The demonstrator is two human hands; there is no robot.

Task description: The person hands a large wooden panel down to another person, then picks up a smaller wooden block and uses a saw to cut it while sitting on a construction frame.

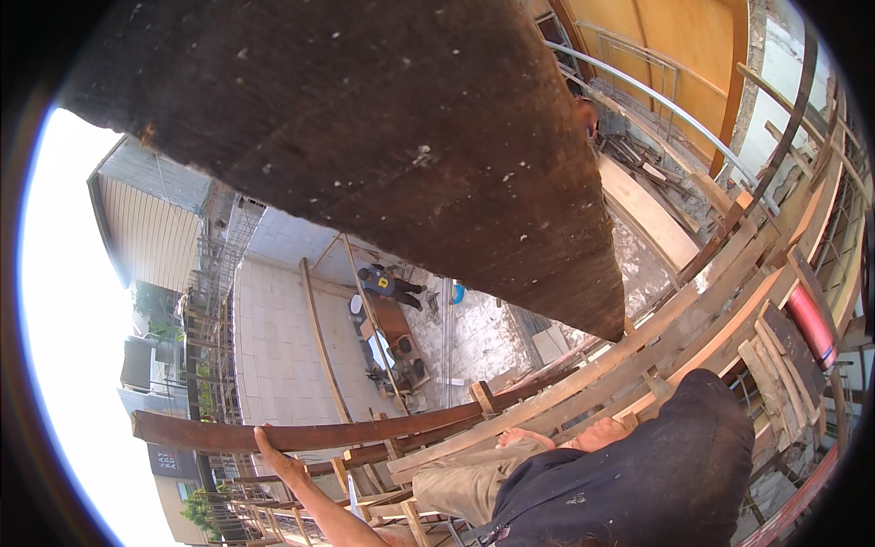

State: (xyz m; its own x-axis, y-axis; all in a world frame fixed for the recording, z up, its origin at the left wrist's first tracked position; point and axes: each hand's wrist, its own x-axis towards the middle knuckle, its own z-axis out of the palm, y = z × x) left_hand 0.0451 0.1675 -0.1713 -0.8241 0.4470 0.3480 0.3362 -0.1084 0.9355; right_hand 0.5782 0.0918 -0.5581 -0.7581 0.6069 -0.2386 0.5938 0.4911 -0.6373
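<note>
A long dark wooden beam (200, 435) crosses the lower left of the head view. My left hand (284, 463) grips its near edge, with a finger or thumb showing on top and the rest hidden. A large dark board (392, 155), speckled with pale spots, hangs across the upper view, one corner pointing down toward the timbers. No hand is seen on it. Below it are my dark shirt (629, 474) and khaki trousers (465, 479). Bare skin (597, 436) shows past the shirt, by a timber; whether it is my right hand or a foot I cannot tell.
Long timbers (547, 401) curve along the right, with short wood offcuts (775, 374) and a red cylinder (809, 324). Far below, a person (387, 284) is near a brown table (394, 324) beside a block wall (278, 337). Another person's head (586, 117) shows past the board.
</note>
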